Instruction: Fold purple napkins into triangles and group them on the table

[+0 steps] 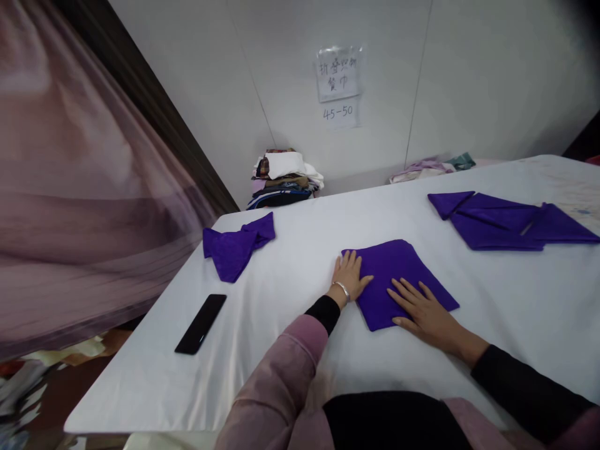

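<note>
On the white, cloth-covered bench (295,275), a flat, four-sided purple cloth (382,265) lies under the left hand (349,277) and right hand (424,315), both with fingers spread. It looks partly folded, with more shaping left. The bow-like purple cloth (232,251) to the left looks done.

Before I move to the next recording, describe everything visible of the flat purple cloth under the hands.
The flat purple cloth is plain and smooth, apparently fabric, roughly four-sided with a blunted far corner and pointed near and right corners. It lies on the white cloth-covered table, in front of the person. The left hand rests palm-down over its left corner; the right hand lies palm-down across its near edge. How many layers it has cannot be told.
</note>
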The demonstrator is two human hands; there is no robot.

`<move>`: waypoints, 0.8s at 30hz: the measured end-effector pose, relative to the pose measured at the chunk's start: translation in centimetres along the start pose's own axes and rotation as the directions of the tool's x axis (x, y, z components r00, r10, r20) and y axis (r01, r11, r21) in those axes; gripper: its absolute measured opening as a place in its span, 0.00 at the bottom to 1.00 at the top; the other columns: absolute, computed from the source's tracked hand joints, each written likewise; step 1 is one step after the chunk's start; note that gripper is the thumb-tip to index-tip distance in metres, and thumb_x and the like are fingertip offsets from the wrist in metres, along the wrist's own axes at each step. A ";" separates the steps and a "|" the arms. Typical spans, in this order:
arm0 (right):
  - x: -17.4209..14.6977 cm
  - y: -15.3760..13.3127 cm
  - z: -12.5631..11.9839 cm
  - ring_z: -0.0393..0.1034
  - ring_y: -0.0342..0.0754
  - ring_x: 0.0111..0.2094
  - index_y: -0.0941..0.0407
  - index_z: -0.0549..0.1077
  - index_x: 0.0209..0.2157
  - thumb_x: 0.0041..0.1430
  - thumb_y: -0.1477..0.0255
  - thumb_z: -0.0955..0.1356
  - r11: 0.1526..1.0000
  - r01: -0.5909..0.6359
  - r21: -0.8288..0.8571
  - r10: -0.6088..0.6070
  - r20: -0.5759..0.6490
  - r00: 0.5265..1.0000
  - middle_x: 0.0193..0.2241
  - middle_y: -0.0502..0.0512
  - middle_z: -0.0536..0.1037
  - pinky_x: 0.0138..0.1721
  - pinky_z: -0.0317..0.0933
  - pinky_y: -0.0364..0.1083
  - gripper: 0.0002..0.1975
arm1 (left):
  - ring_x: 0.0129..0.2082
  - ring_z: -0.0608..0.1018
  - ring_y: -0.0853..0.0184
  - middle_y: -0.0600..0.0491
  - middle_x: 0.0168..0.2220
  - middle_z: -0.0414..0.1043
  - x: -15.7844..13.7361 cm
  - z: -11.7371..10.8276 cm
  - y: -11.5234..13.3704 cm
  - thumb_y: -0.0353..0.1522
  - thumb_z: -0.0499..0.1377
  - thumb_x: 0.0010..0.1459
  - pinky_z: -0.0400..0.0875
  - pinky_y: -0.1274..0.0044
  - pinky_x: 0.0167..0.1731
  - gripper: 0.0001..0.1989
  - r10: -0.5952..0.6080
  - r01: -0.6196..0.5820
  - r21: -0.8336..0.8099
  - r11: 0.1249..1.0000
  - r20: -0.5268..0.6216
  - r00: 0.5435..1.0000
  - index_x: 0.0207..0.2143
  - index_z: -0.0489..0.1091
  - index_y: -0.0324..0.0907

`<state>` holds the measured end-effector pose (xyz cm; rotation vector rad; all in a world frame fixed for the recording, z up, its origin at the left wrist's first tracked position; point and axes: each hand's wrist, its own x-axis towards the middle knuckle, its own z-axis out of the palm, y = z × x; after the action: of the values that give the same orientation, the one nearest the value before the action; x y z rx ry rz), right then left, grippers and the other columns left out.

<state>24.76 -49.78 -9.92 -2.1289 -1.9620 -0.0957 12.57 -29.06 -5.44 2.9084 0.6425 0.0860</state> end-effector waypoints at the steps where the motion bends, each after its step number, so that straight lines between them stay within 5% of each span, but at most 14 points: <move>1: 0.0 0.0 -0.1 0.43 0.58 0.63 0.47 0.46 0.64 0.61 0.51 0.56 1.000 -0.001 0.002 0.001 0.004 1.000 0.64 0.56 0.51 0.59 0.40 0.64 0.33 | 0.65 0.45 0.55 0.43 0.65 0.43 0.5 0.4 -0.6 0.51 0.41 0.61 0.42 0.59 0.62 0.36 -0.053 0.053 0.002 0.999 0.032 0.998 0.62 0.49 0.36; 11: 0.1 -0.4 -0.7 0.38 0.57 0.64 0.49 0.46 0.64 0.61 0.51 0.56 0.998 -0.036 0.042 0.033 0.090 0.995 0.65 0.57 0.47 0.60 0.36 0.64 0.34 | 0.65 0.44 0.57 0.44 0.66 0.40 1.0 0.6 -1.8 0.54 0.34 0.60 0.41 0.59 0.62 0.39 -0.166 0.169 -0.094 0.981 0.038 0.985 0.63 0.45 0.36; 16: 0.6 0.5 -2.3 0.39 0.57 0.64 0.46 0.45 0.64 0.62 0.51 0.55 0.979 -0.101 0.176 0.061 0.218 0.974 0.65 0.55 0.47 0.60 0.39 0.64 0.32 | 0.66 0.42 0.56 0.43 0.66 0.40 -0.1 1.0 -0.2 0.52 0.39 0.60 0.39 0.58 0.62 0.38 -0.061 0.061 -0.046 0.997 -0.009 0.998 0.63 0.47 0.35; 24: 8.6 1.6 -3.4 0.38 0.54 0.64 0.56 0.47 0.64 0.62 0.50 0.52 0.989 -0.098 0.110 0.087 0.103 0.991 0.64 0.61 0.48 0.61 0.37 0.59 0.35 | 0.65 0.43 0.55 0.42 0.66 0.42 -0.7 2.7 0.3 0.53 0.37 0.60 0.40 0.59 0.62 0.39 -0.058 0.058 -0.002 0.998 0.010 0.998 0.63 0.48 0.33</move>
<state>27.55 -42.31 -5.04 -2.1832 -1.8675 0.1370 12.32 -30.04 -8.05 2.8835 0.7246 0.0650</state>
